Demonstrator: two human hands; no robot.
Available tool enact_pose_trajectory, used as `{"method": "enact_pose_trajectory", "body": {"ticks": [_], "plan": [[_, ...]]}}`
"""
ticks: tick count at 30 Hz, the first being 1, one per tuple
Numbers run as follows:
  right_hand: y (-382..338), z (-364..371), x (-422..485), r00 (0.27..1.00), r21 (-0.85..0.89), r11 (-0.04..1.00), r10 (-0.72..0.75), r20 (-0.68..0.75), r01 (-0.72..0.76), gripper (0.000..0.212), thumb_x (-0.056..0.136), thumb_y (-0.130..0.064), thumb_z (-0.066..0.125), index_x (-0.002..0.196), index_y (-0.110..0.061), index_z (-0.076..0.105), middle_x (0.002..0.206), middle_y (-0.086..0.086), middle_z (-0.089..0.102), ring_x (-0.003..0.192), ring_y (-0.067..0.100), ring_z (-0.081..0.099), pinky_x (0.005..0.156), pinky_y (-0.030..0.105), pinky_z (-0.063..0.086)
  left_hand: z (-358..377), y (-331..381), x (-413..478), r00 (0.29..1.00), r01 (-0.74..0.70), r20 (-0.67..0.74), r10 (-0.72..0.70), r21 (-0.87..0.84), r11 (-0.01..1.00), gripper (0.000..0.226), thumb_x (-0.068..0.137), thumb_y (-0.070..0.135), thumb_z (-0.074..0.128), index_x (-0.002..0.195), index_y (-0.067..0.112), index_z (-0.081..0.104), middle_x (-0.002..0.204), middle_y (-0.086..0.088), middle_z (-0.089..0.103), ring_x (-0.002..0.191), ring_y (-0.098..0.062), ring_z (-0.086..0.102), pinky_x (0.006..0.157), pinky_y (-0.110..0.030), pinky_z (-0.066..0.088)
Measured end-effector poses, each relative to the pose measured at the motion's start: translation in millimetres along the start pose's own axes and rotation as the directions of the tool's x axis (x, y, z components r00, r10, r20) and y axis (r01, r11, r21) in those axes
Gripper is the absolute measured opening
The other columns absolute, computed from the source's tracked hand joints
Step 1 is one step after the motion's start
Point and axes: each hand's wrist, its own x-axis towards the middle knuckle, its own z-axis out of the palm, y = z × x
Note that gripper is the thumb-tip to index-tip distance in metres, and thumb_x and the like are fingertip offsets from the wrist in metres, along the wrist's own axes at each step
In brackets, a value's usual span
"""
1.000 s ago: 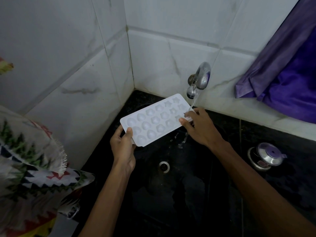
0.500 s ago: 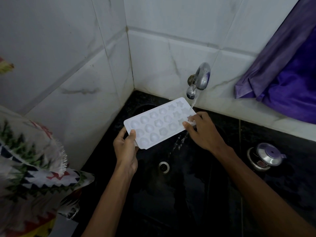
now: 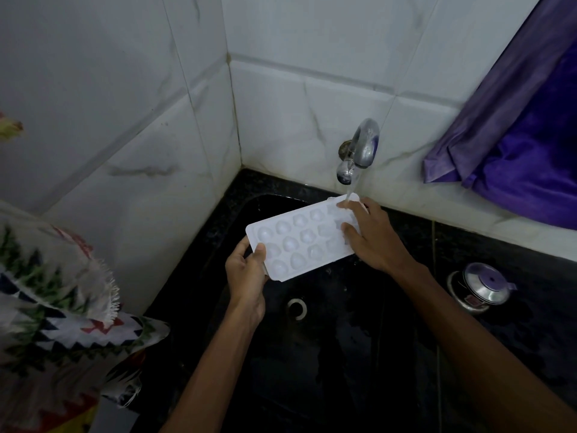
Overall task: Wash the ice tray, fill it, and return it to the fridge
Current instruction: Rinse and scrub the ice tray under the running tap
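Ice tray (image 3: 299, 242) sits further right and lower than 1.0 s ago, its far right corner now under the tap (image 3: 359, 151). Water stream (image 3: 351, 190) lands on that corner instead of falling past the edge into the sink (image 3: 312, 354). Right hand (image 3: 374, 239) shifts from fingertips at the rim to fingers spread over the right-end cavities. Left hand (image 3: 246, 276) follows with the tray.

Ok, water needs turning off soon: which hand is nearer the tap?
Right. The right hand rests on the tray end just under the tap; the left hand grips the opposite end, farther off.
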Motion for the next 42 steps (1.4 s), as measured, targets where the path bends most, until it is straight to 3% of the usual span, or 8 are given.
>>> {"method": "enact_pose_trajectory", "body": {"ticks": [5, 10, 17, 22, 27, 31, 37, 42], "plan": [[-4, 1, 4, 0.997, -0.085, 0.996, 0.039, 0.069, -0.033, 0.036, 0.103, -0.034, 0.045, 0.138, -0.039, 0.053, 0.159, 0.009, 0.017, 0.139, 0.036, 0.022, 0.113, 0.05, 0.032, 4, 0, -2, 1.0, -0.002, 0.001, 0.002, 0.002, 1.0, 0.032, 0.104, 0.006, 0.053, 0.134, 0.012, 0.062, 0.095, 0.005, 0.078, 0.09, -0.016, 0.075, 0.067, -0.029, 0.062], [-6, -1, 5, 0.998, -0.062, 0.997, 0.042, 0.051, -0.038, 0.033, 0.103, -0.031, 0.047, 0.133, -0.033, 0.06, 0.154, 0.011, 0.021, 0.138, 0.036, 0.023, 0.11, 0.047, 0.034, 1, 0, -5, 1.0, -0.007, 0.01, 0.007, 0.011, 1.0, 0.029, 0.104, 0.007, 0.054, 0.129, 0.016, 0.065, 0.089, 0.008, 0.079, 0.085, -0.012, 0.077, 0.067, -0.028, 0.062], [-10, 2, 5, 0.995, -0.1, 0.994, 0.055, 0.089, -0.046, 0.037, 0.104, -0.041, 0.041, 0.138, -0.039, 0.054, 0.155, 0.008, 0.017, 0.137, 0.034, 0.021, 0.111, 0.048, 0.032, -1, 5, -2, 0.999, -0.03, 0.024, 0.029, 0.016, 0.999, 0.03, 0.104, 0.005, 0.053, 0.131, 0.013, 0.065, 0.093, 0.005, 0.079, 0.083, -0.012, 0.076, 0.07, -0.03, 0.063], [-12, 3, 6, 0.997, -0.149, 0.987, 0.071, 0.025, -0.066, 0.035, 0.104, -0.039, 0.037, 0.132, -0.03, 0.056, 0.154, 0.014, 0.02, 0.134, 0.041, 0.025, 0.108, 0.053, 0.036, 0, 3, -3, 0.998, -0.006, 0.055, 0.007, -0.003, 1.0, 0.028, 0.104, 0.007, 0.054, 0.128, 0.016, 0.066, 0.091, 0.005, 0.081, 0.09, -0.017, 0.077, 0.074, -0.035, 0.062], [-12, 1, -1, 0.997, -0.105, 0.994, 0.033, 0.066, -0.026, 0.045, 0.1, -0.055, 0.043, 0.142, -0.039, 0.047, 0.161, 0.009, 0.011, 0.142, 0.038, 0.016, 0.115, 0.054, 0.028, 0, 7, 3, 0.999, -0.008, 0.052, 0.01, -0.04, 0.999, 0.028, 0.103, 0.006, 0.054, 0.129, 0.012, 0.066, 0.095, 0.001, 0.079, 0.084, -0.015, 0.076, 0.071, -0.033, 0.062], [-8, 1, -16, 1.0, 0.008, 1.0, 0.019, 0.018, -0.019, 0.055, 0.088, -0.062, 0.061, 0.135, -0.038, 0.046, 0.161, 0.005, 0.016, 0.144, 0.034, 0.021, 0.112, 0.051, 0.035, 1, 11, 6, 0.999, -0.014, 0.048, 0.016, -0.048, 0.999, 0.029, 0.103, 0.005, 0.054, 0.128, 0.013, 0.066, 0.098, 0.001, 0.078, 0.081, -0.012, 0.076, 0.069, -0.032, 0.062], [-8, 3, -26, 0.998, -0.071, 0.996, 0.058, 0.023, -0.056, 0.068, 0.081, -0.079, 0.042, 0.134, -0.037, 0.052, 0.163, 0.006, 0.014, 0.144, 0.035, 0.022, 0.111, 0.051, 0.034, 5, 8, 5, 0.999, -0.001, 0.047, 0.001, -0.013, 1.0, 0.03, 0.104, 0.006, 0.054, 0.131, 0.01, 0.065, 0.109, -0.005, 0.076, 0.091, -0.019, 0.076, 0.071, -0.033, 0.063], [-11, 3, -26, 0.992, -0.084, 0.994, 0.082, 0.095, -0.074, 0.063, 0.087, -0.072, 0.05, 0.141, -0.04, 0.049, 0.165, 0.007, 0.005, 0.149, 0.034, 0.01, 0.116, 0.051, 0.027, 3, 9, 6, 0.999, -0.009, 0.033, 0.009, -0.014, 1.0, 0.031, 0.104, 0.006, 0.054, 0.133, 0.01, 0.064, 0.111, -0.006, 0.076, 0.091, -0.02, 0.075, 0.068, -0.031, 0.062]]}}
